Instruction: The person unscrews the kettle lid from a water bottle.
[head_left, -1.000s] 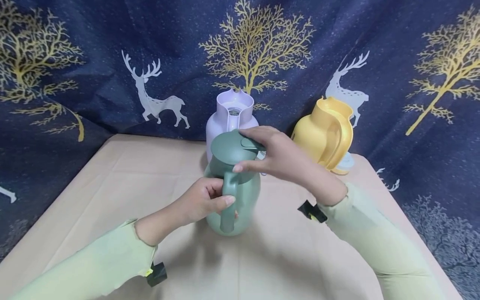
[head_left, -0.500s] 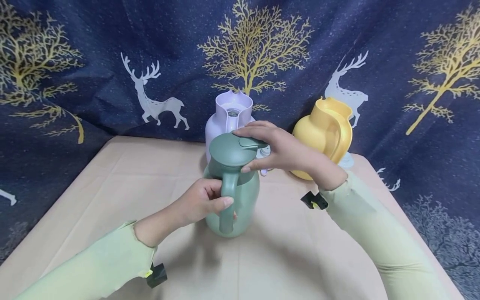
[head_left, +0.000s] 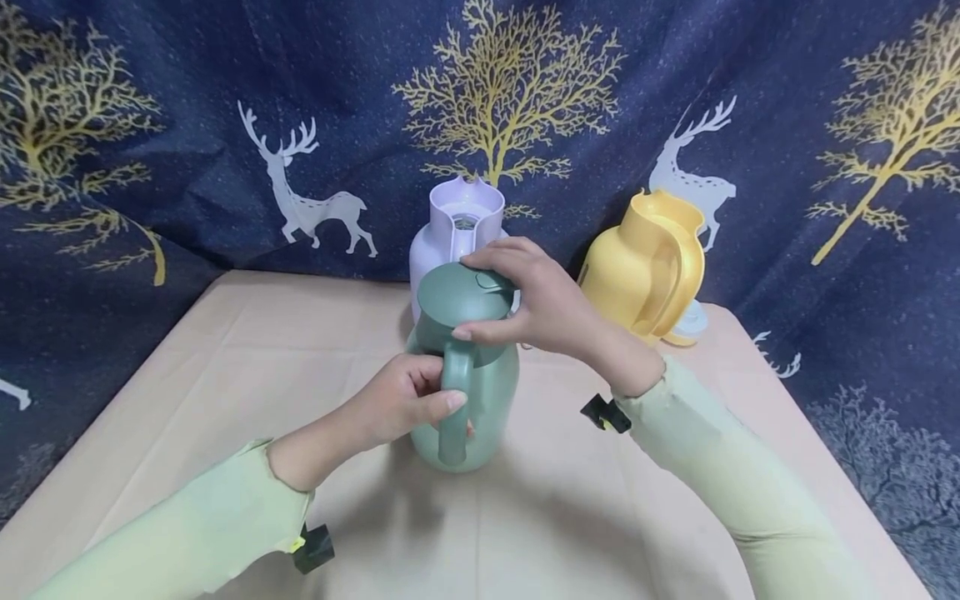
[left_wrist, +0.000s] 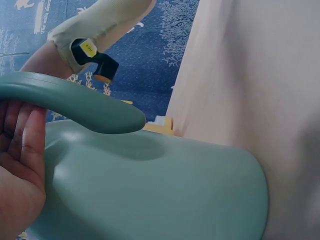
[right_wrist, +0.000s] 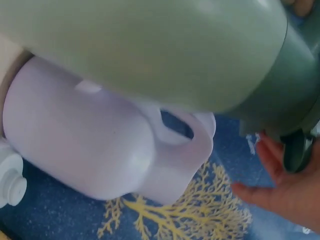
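Observation:
A green jug (head_left: pixel 472 392) stands upright in the middle of the beige table (head_left: pixel 187 392). My left hand (head_left: pixel 401 400) grips its handle (head_left: pixel 454 412) from the left. My right hand (head_left: pixel 536 300) is curled over the darker green lid (head_left: pixel 459 302), thumb at the front rim and fingers along the back edge. In the left wrist view the handle (left_wrist: pixel 75 102) arches over my fingers (left_wrist: pixel 22 145) beside the jug body (left_wrist: pixel 160 195). The right wrist view shows the jug body (right_wrist: pixel 150 45), the lid (right_wrist: pixel 285 95) and my fingers (right_wrist: pixel 280 185) by it.
A lilac jug (head_left: pixel 453 229) without a lid stands right behind the green one; it also fills the right wrist view (right_wrist: pixel 100 150). A yellow jug (head_left: pixel 645 267) stands at the back right, with white caps (head_left: pixel 693 321) beside it. A dark blue curtain (head_left: pixel 150 125) with deer and trees hangs behind.
My right hand has shifted round on the lid, the thumb sliding left along the front rim, so the lid looks turned. The left hand and jug stay put.

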